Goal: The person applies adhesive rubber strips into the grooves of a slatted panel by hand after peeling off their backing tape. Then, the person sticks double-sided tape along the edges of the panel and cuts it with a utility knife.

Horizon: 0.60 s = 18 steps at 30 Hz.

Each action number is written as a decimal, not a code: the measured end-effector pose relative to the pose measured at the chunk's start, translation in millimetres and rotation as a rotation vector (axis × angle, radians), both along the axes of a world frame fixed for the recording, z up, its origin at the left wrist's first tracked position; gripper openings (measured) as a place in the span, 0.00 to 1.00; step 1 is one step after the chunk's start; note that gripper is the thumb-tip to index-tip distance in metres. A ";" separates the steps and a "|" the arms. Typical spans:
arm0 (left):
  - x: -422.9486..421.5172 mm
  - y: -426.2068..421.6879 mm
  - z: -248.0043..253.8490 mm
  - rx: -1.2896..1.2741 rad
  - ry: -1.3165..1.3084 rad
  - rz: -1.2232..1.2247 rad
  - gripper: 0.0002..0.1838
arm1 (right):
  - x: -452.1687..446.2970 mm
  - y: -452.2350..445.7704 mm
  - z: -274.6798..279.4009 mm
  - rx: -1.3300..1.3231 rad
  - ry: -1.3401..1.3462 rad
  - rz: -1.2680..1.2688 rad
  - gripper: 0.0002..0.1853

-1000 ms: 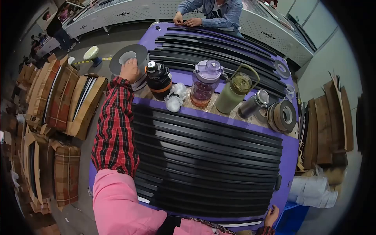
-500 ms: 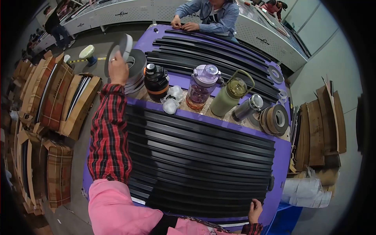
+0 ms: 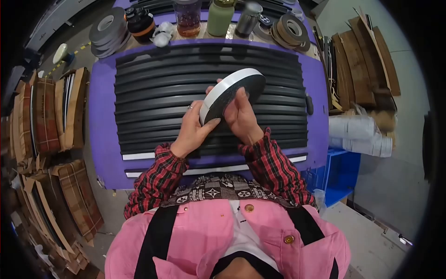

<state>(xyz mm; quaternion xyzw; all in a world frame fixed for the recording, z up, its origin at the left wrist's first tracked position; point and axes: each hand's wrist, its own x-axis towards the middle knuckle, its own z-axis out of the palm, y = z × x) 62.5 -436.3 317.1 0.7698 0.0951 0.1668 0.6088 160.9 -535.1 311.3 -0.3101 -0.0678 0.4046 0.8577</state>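
Both my hands hold a roll of tape (image 3: 231, 85), white on its outer edge and black on its side, tilted above the middle of the table. My left hand (image 3: 189, 131) grips the near left edge, its thumb against the black side. My right hand (image 3: 242, 116) is closed around the roll at the core, thumb up; some of its fingers are behind the roll. Beneath them lie several long black strips (image 3: 153, 100), side by side. Closest to me, a strip with a white band (image 3: 200, 171) lies along the front of the purple table (image 3: 104, 139).
A stack of tape rolls (image 3: 104, 35), a black bottle (image 3: 141, 25), a crumpled white bag (image 3: 162, 35), a green bottle (image 3: 220, 18), a metal flask (image 3: 248, 21) and brown tape rolls (image 3: 290, 32) line the back. Cartons (image 3: 76, 188) stand left, a blue bin (image 3: 341, 174) right.
My left hand has brought the tape roll from the stack at the back left to above the strips. My right hand has come up from the front right onto it. The view has tilted down.
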 end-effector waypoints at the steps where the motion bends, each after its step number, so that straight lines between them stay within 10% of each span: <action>1: -7.9 -7.3 0.9 0.060 0.026 0.028 0.24 | -7.1 -6.1 -7.0 -0.024 0.129 -0.074 0.29; 6: -37.2 -22.1 18.0 0.277 -0.179 0.296 0.18 | -32.5 -21.6 6.6 -0.048 0.120 -0.269 0.21; 13: -55.1 -18.0 24.4 -0.185 -0.209 0.087 0.10 | -56.5 -29.3 25.9 -0.033 0.097 -0.122 0.19; 18: -77.6 -11.5 37.8 -0.052 -0.119 0.014 0.09 | -72.5 -25.1 30.5 -0.035 0.043 -0.043 0.20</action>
